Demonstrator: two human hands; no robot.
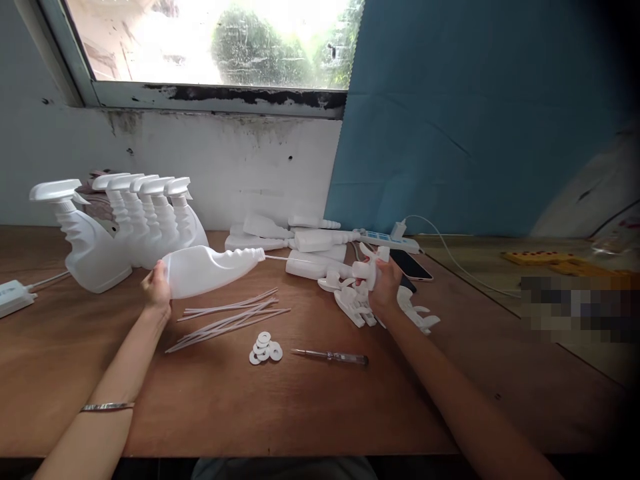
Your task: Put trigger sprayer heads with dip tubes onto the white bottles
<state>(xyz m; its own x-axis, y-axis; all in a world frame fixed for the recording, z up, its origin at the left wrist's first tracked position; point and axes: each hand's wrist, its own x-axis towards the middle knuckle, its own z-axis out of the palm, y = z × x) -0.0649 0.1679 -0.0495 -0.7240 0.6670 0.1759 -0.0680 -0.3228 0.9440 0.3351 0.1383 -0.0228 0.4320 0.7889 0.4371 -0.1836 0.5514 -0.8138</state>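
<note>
My left hand [157, 290] grips the base of a white plastic bottle [207, 270], which lies sideways in the air with its open neck to the right. A thin dip tube [276, 257] runs out of that neck toward my right hand [386, 283]. My right hand is closed around a white trigger spray head [367, 270], apart from the bottle. Against the white bottles behind, the tube's right end is hard to make out. Several loose trigger spray heads [353, 303] lie under and beside my right hand.
Finished-looking spray bottles [95, 253] stand at the left. Capless bottles [315, 240] lie at the back. Loose tubes [225, 323], white washers [263, 350] and a screwdriver [333, 357] lie in front. A power strip [390, 241] and a phone [411, 265] are at the right rear.
</note>
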